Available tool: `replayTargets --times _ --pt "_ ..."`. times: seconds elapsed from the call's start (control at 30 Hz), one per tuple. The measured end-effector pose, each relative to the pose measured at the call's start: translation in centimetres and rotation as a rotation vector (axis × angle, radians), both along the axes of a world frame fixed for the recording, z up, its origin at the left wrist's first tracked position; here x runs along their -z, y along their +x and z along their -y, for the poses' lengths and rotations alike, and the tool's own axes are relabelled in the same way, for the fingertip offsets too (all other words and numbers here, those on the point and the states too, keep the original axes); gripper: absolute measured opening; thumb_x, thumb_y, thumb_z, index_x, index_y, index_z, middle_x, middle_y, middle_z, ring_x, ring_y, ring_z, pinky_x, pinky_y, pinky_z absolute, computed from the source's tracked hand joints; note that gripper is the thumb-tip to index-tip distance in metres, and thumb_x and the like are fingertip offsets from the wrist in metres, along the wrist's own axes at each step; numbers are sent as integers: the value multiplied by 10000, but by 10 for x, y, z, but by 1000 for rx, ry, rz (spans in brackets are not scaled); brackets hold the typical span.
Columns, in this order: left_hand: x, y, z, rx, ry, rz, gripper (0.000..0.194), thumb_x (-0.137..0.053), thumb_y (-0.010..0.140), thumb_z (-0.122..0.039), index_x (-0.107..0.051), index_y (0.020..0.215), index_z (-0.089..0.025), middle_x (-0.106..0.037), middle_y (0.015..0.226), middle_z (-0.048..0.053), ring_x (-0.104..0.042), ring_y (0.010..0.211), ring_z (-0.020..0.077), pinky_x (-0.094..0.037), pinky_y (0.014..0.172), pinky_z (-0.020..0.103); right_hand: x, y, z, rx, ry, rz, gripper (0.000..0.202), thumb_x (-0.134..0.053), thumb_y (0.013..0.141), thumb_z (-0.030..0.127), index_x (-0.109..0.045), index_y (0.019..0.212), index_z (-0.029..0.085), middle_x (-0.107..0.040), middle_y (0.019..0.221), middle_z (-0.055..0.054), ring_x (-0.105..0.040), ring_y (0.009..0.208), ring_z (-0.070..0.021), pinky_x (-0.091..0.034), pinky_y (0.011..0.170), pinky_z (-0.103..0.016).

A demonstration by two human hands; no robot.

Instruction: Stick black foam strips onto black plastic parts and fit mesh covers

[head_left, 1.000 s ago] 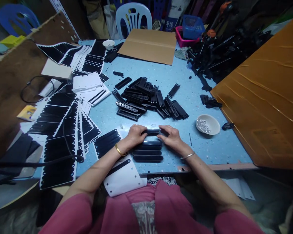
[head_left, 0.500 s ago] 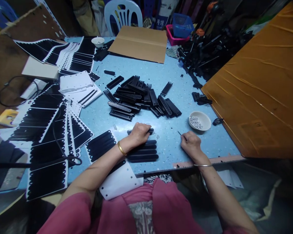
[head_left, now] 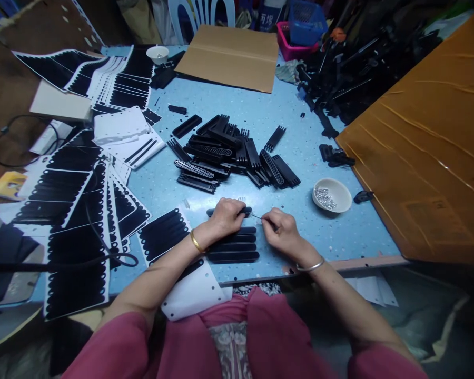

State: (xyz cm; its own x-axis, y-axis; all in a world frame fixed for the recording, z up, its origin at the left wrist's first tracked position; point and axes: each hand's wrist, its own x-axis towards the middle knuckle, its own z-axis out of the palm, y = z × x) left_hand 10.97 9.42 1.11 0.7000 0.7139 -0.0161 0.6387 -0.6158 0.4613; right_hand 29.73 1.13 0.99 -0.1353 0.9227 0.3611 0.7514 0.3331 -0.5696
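Blue tabletop (head_left: 286, 196) | left hand (head_left: 226, 216) still holding black bar (head_left: 247, 210) | right hand (head_left: 282, 230) pinching thin tool (head_left: 257, 216), now nearer bar

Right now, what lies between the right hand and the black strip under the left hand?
In the head view, a thin tool, held in the right hand, points across the gap toward the black strip.

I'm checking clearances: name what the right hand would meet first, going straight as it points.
Likely the black piece in the left hand; the thin tool in the right hand points there; depth is unclear.
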Motion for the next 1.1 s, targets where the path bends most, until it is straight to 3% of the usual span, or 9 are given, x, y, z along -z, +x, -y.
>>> replayTargets --times 0.2,0.83,1.1 --pt "2 1 1 6 13 5 107 -594 824 -180 -681 877 -150 -730 899 103 -672 884 268 -478 837 402 -1 -11 -5 -20 137 182 218 -498 802 77 -594 637 184 -522 575 -20 -478 546 -143 -342 546 -277" --pt "2 -1 1 12 21 39 116 -588 825 -191 -677 889 -153 -720 891 99 -664 869 259 -488 824 394 -7 -15 -16 -94 87 334 248 -480 777 70 -552 569 184 -489 569 -27 -427 553 -146 -310 564 -281" --pt "5 -1 1 18 12 67 125 -584 822 -182 -684 889 -147 -718 882 99 -664 872 256 -494 841 394 -18 -20 -26 -135 46 475 224 -493 754 85 -593 571 167 -518 583 -48 -404 549 -157 -258 569 -305"
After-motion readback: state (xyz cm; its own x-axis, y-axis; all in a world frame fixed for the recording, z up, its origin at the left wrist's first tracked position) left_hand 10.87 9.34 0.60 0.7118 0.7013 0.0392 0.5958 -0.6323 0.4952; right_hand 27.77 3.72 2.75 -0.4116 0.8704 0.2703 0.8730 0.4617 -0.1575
